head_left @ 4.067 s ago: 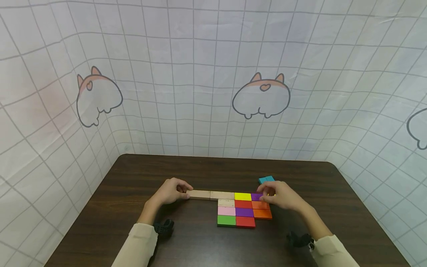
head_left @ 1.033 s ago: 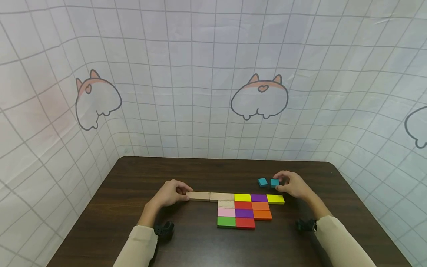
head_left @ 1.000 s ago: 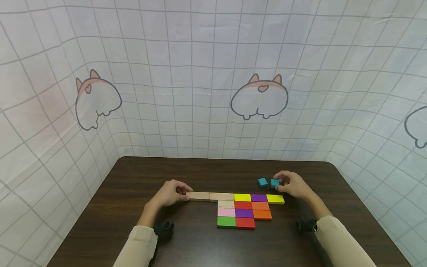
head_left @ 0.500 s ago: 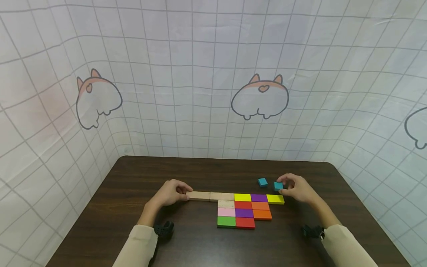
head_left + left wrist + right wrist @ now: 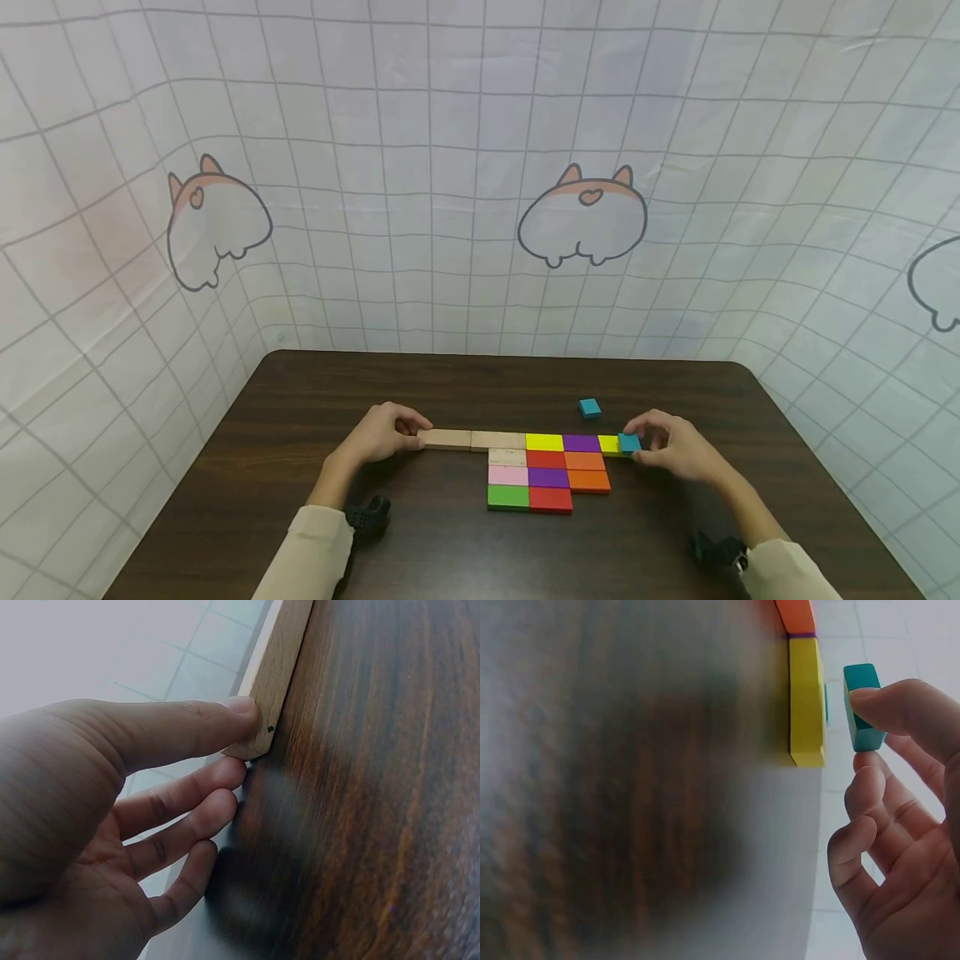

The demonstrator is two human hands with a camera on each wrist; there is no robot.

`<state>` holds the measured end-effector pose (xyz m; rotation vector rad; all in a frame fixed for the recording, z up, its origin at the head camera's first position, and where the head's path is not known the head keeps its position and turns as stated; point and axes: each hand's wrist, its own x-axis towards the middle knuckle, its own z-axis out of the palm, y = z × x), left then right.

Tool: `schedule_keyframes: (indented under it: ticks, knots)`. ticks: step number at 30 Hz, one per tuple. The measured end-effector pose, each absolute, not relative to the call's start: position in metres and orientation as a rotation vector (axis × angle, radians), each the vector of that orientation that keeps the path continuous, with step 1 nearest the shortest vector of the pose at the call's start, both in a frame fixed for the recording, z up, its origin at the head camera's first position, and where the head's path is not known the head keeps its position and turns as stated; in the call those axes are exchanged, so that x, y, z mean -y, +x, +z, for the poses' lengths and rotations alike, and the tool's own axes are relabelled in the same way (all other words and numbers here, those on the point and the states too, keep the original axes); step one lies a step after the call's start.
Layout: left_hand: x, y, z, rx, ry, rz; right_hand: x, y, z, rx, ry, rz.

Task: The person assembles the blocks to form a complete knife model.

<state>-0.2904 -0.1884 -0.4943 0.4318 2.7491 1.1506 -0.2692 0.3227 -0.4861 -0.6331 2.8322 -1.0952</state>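
At the left end of a row of flat blocks, my left hand (image 5: pixel 386 433) pinches a plain wooden block (image 5: pixel 446 439) lying on the table. The left wrist view has the thumb against that block's side (image 5: pixel 279 671). My right hand (image 5: pixel 678 450) holds a small teal block (image 5: pixel 628 442) between thumb and fingers, raised over the right part of the end yellow block (image 5: pixel 608 446). A gap separates the teal block (image 5: pixel 862 673) from the yellow block (image 5: pixel 805 701) in the right wrist view. The row also has a second plain block (image 5: pixel 498 441), a yellow one (image 5: pixel 543 442) and a purple one (image 5: pixel 581 443).
Behind the row lies another teal block (image 5: pixel 590 407). Shorter rows in front hold red (image 5: pixel 545 459), orange (image 5: pixel 588 481), pink (image 5: pixel 507 476) and green (image 5: pixel 507 497) blocks, among others. A white grid-patterned cloth (image 5: pixel 450 300) hangs behind the dark wooden table (image 5: pixel 420 550).
My right hand has brought one teal block away from the other, rightward and toward the front, over the end yellow block. My left hand keeps its place on the wooden block.
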Motion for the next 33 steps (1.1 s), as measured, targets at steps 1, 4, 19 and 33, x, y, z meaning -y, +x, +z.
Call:
schedule_keyframes:
  ticks: [1,4,19,33]
  knots:
    - [0.188,-0.291,-0.495,-2.749,0.431,1.152,-0.322,-0.268,-0.487,-2.823,-0.639,-1.097]
    - [0.189,-0.291,-0.496,-2.750,0.429,1.152,-0.321,-0.266,-0.488,-2.800,-0.641,-1.098]
    - [0.189,-0.291,-0.495,-2.748,0.434,1.155,-0.310,-0.261,-0.490,-2.803,-0.678,-0.999]
    - [0.189,-0.291,-0.494,-2.737,0.438,1.156,-0.302,-0.259,-0.491,-2.849,-0.716,-0.902]
